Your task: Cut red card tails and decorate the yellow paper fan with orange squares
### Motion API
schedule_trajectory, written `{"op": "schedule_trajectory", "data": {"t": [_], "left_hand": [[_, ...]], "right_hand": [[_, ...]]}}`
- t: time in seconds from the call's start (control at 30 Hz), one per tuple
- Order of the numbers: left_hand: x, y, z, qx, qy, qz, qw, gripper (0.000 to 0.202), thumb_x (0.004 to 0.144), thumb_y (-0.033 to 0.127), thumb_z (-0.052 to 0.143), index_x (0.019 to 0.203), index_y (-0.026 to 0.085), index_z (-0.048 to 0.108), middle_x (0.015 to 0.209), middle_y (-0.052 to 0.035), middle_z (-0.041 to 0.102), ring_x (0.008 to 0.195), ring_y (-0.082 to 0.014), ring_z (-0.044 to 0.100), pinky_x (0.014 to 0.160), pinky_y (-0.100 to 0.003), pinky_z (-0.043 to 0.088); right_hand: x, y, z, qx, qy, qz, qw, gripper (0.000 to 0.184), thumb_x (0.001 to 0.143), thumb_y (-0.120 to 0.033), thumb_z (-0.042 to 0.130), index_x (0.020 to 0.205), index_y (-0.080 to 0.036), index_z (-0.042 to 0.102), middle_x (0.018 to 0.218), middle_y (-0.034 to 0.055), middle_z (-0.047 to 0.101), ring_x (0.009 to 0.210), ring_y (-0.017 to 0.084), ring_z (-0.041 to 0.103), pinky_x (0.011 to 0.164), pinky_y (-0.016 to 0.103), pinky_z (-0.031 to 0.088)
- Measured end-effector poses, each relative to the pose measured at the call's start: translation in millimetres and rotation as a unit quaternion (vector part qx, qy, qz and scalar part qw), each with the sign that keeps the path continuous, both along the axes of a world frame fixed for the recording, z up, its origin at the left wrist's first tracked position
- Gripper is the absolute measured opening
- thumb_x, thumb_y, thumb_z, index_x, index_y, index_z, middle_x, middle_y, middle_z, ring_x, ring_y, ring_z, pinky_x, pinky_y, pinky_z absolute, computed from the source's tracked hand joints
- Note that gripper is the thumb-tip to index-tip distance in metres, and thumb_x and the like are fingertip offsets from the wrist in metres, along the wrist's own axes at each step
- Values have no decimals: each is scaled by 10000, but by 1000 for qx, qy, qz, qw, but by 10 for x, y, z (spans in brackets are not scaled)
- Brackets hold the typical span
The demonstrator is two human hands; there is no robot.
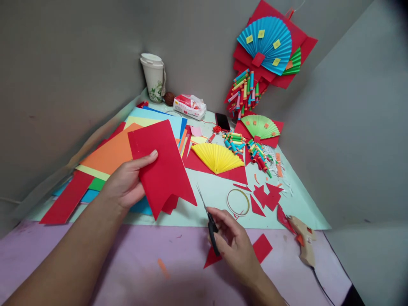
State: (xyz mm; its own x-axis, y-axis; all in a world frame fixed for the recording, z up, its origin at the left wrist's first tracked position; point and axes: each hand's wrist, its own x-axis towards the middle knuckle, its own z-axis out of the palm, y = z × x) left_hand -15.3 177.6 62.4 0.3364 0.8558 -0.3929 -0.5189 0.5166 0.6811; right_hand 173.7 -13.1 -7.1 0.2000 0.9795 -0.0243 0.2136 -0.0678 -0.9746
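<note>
My left hand [127,180] grips a sheet of red paper [162,159] by its left side, thumb on top. The lower edge of that paper has a V-shaped notch between two points. Lower right, my right hand [231,240] holds scissors [211,225] with black handles, the thin blades pointing up and left. The blade tips are near the paper's right point, apart from it. Red paper scraps [263,247] lie beneath and beside my right hand. A roll of tape [238,202] rests just beyond it.
Behind the red sheet lies a stack of coloured paper [108,153]. A yellow folded fan [216,157], small paper rolls [234,142] and a green fan [260,126] stand farther right. A glue gun [304,238] lies at right; a lidded cup [153,78] and tissue pack [189,106] are behind.
</note>
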Motion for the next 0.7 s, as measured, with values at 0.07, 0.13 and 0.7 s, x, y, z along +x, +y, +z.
{"op": "schedule_trajectory", "data": {"t": [0.07, 0.13, 0.7], "left_hand": [[-2, 6, -15, -2, -5, -5, 1000, 191, 855, 76, 639, 1026, 135, 700, 885, -63, 806, 843, -224, 763, 847, -333, 628], [-4, 10, -27, -3, -10, -7, 1000, 187, 860, 73, 632, 1023, 136, 700, 899, -64, 807, 842, -222, 763, 843, -334, 630], [8, 18, -36, -6, -6, -2, 1000, 188, 866, 95, 625, 1033, 145, 694, 868, -71, 805, 905, -258, 760, 864, -361, 626]], "right_hand": [[-15, 6, -5, 9, -10, 2, 1000, 524, 792, -110, 569, 1277, -297, 635, 968, 37, 575, 881, 184, 564, 796, 306, 487], [-34, 9, 5, 17, -16, 7, 1000, 511, 789, -116, 574, 1266, -286, 644, 925, 29, 553, 850, 179, 556, 769, 297, 488], [-69, 6, -12, 64, -70, 11, 995, 511, 806, -115, 568, 1285, -282, 621, 909, 28, 558, 817, 177, 548, 735, 291, 473]]}}
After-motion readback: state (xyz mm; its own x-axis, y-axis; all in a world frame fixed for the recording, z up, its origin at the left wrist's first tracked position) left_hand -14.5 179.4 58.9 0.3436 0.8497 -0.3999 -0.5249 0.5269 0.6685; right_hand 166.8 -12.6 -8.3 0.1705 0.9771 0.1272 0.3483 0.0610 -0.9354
